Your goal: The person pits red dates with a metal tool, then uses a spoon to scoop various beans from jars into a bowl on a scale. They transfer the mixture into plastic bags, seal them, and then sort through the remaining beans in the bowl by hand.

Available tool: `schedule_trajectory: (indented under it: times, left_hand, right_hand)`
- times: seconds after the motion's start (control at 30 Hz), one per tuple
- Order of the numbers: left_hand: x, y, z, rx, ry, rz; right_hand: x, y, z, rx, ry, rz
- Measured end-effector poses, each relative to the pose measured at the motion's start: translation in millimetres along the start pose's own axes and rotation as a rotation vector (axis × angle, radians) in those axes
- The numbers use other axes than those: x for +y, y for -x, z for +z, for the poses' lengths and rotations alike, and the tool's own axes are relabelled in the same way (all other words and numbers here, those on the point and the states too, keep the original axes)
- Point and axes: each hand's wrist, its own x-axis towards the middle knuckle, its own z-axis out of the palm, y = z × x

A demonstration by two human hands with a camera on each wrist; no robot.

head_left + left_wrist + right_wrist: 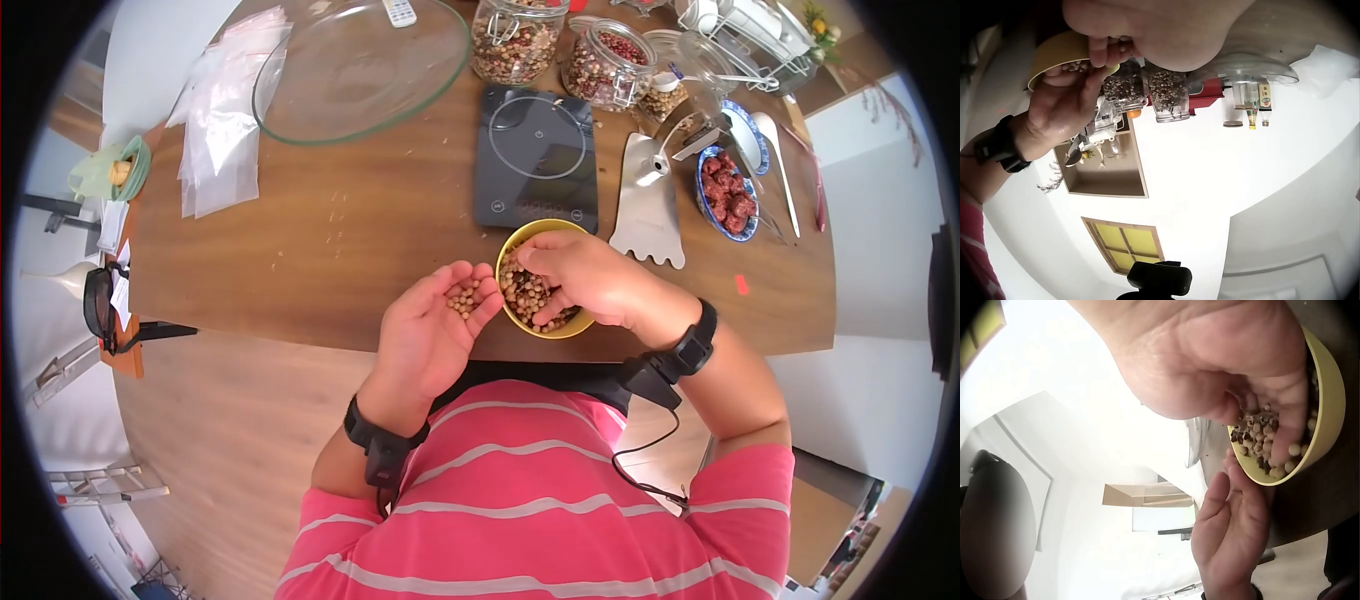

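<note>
A yellow bowl (pixel 503 300) stands near the table's front edge, filled with round beige beans (pixel 524 290) mixed with small dark bits. My right hand (pixel 590 275) reaches into it from the right, thumb and fingers apart, fingertips down among the beans (pixel 1260 434). Just left of the rim, my left hand (pixel 425 330) is cupped palm up, its fingers curled around a small heap of beige beans (pixel 463 301). In the right wrist view the left hand (pixel 1232 531) sits beside the bowl (pixel 1329 406). My right palm hides part of the bowl's contents.
A black kitchen scale (pixel 535 160) lies behind the bowl, with a metal scraper (pixel 645 205) to its right. Further right is a blue-patterned bowl (pixel 735 233) of dark red pieces. Glass jars (pixel 515 45) stand at the back. A glass dish (pixel 360 75) and plastic bags (pixel 225 130) lie left.
</note>
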Motion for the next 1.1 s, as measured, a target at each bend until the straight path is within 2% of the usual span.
schedule_trajectory:
  times: [0.13,0.23,0.33,0.4,0.6,0.73,0.9,1.1]
  left_hand:
    - [7.3,6.1,7.9,-0.029,-0.026,0.02]
    - [13.3,11.5,18.5,-0.059,-0.069,0.028]
    - [15.7,10.6,23.2,-0.08,-0.077,0.033]
    - [15.2,7.6,25.3,-0.082,-0.083,0.04]
    - [13.2,8.5,30.8,-0.074,-0.097,0.052]
    - [11.7,8.8,33.1,-0.088,-0.137,0.049]
    - [9.7,9.7,35.2,-0.095,-0.164,0.058]
    - [8.5,11.2,35.2,-0.095,-0.178,0.063]
  right_hand:
    - [0.7,3.6,-10.0,-0.005,-0.063,0.009]
    - [1.0,13.4,-18.3,-0.08,-0.227,-0.024]
    - [5.2,24.4,-22.7,-0.061,-0.321,-0.079]
    - [16.7,24.7,-27.3,-0.119,-0.507,-0.195]
    - [33.1,26.6,-35.4,-0.131,-0.563,-0.266]
    - [34.5,26.6,-37.8,-0.144,-0.573,-0.222]
    - [26.5,31.8,-37.2,-0.091,-0.398,-0.187]
    - [23.8,30.2,-40.5,-0.117,-0.255,-0.179]
